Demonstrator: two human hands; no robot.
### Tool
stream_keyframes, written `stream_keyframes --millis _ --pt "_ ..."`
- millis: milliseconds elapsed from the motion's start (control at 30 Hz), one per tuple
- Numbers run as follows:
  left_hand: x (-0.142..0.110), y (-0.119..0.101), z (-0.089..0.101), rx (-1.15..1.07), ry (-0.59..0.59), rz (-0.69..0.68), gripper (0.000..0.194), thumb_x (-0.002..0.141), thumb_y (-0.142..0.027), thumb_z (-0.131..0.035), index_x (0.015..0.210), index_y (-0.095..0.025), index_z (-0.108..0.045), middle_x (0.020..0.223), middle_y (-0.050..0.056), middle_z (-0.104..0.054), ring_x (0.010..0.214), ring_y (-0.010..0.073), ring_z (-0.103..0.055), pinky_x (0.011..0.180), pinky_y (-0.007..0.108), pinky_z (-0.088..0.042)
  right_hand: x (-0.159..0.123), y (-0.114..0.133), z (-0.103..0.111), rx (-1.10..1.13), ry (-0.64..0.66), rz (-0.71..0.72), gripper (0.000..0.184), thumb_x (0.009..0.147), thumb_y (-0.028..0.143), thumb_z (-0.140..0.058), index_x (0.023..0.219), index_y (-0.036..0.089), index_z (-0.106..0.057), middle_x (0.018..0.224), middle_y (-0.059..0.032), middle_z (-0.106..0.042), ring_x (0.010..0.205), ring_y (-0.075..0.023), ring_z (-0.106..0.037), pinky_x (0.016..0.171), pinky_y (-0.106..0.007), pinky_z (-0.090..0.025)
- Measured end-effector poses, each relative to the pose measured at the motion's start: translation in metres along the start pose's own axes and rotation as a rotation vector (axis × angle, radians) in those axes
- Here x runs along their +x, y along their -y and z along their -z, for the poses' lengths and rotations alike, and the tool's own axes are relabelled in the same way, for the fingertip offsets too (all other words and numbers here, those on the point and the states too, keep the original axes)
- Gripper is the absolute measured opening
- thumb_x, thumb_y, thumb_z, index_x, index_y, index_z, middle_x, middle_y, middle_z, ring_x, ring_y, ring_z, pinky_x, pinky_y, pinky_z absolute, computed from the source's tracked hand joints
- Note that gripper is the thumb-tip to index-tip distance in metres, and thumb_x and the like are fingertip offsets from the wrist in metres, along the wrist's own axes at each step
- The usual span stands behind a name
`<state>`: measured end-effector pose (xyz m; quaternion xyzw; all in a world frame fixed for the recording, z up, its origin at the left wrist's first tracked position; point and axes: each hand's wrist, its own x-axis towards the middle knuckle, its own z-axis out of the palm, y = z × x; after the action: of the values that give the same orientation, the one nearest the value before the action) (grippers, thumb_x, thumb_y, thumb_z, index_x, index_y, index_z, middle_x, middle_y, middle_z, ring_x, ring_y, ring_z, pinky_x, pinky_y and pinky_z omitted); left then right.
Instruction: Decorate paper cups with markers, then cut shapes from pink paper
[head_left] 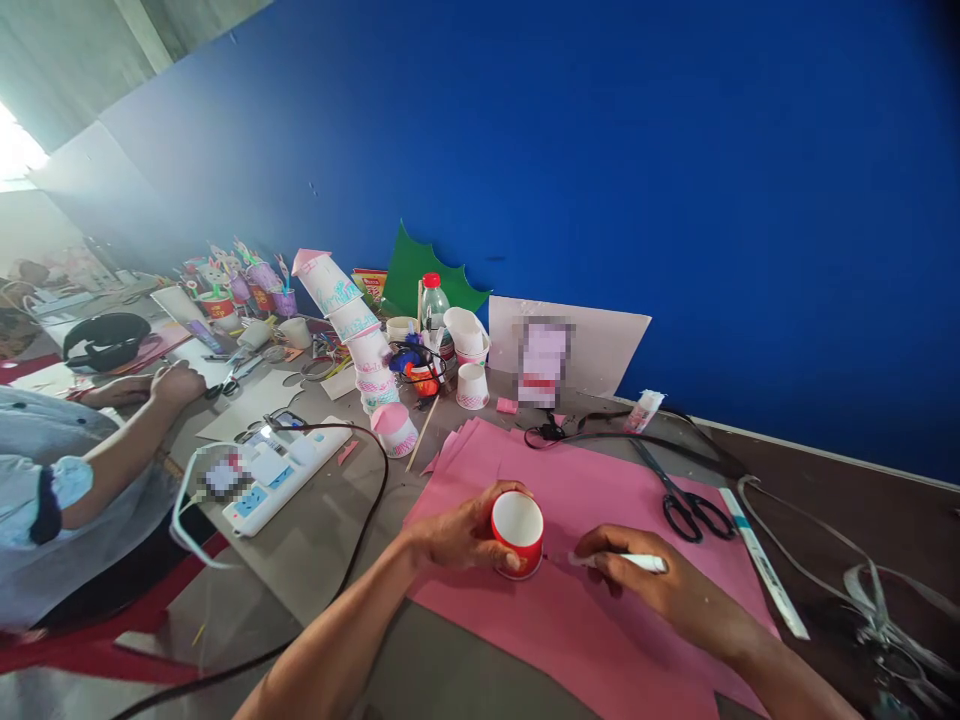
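My left hand is wrapped round a red paper cup with a white inside, its opening facing up. The cup is over pink paper spread on the table. In my right hand is a white marker, pinched between thumb and fingers. Its front end points left towards the cup, with a small space between them. That tip is blurred, so I cannot tell whether it is capped.
Black-handled scissors and a white ruler lie at the right. A leaning tower of decorated cups stands behind, near a bottle. A white power strip with a black cable is left. Beyond it, a person's hands hold scissors.
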<state>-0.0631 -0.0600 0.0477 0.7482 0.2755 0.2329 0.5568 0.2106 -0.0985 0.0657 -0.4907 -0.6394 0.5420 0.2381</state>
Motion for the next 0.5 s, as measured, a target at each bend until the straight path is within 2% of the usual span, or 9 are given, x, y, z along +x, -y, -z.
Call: stream_keyframes --millis 133,300,433,500 --pt "0.000 0.000 0.000 -0.004 -0.001 0.031 0.069 0.076 -0.052 -0.075 0.129 -0.022 -0.042 0.116 0.010 -0.054 0.103 0.0219 -0.053 0.090 0.038 -0.047 0.004 -0.005 0.003 0.076 -0.055 -0.003 0.029 0.084 0.042 -0.057 0.092 0.020 -0.074 0.081 -0.0054 -0.072 0.072 -0.0207 -0.064 0.068 -0.033 -0.052" --pt "0.000 -0.001 0.001 0.035 -0.013 0.003 0.065 0.077 -0.046 -0.075 0.128 -0.023 -0.044 0.117 0.011 -0.054 0.106 0.0237 -0.052 0.094 0.042 -0.047 0.005 -0.004 0.007 0.150 -0.150 -0.016 0.035 0.084 0.054 -0.061 0.094 0.022 -0.073 0.082 -0.0050 -0.072 0.075 -0.0218 -0.064 0.075 -0.034 -0.052" --pt "0.001 -0.004 0.002 0.157 -0.086 -0.061 0.065 0.073 -0.052 -0.077 0.123 -0.019 -0.052 0.124 0.015 -0.049 0.122 0.0297 -0.044 0.106 0.049 -0.039 0.006 -0.009 0.009 0.289 -0.147 0.018 0.037 0.083 0.056 -0.064 0.100 0.024 -0.071 0.085 -0.0051 -0.072 0.079 -0.0229 -0.063 0.074 -0.034 -0.053" --pt "0.001 -0.005 0.004 0.203 -0.112 -0.065 0.068 0.071 -0.057 -0.077 0.123 -0.017 -0.055 0.123 0.015 -0.049 0.124 0.0306 -0.043 0.109 0.049 -0.036 0.008 -0.014 0.008 0.308 -0.128 0.038 0.035 0.083 0.054 -0.064 0.100 0.024 -0.071 0.085 -0.0050 -0.071 0.079 -0.0231 -0.063 0.072 -0.034 -0.053"
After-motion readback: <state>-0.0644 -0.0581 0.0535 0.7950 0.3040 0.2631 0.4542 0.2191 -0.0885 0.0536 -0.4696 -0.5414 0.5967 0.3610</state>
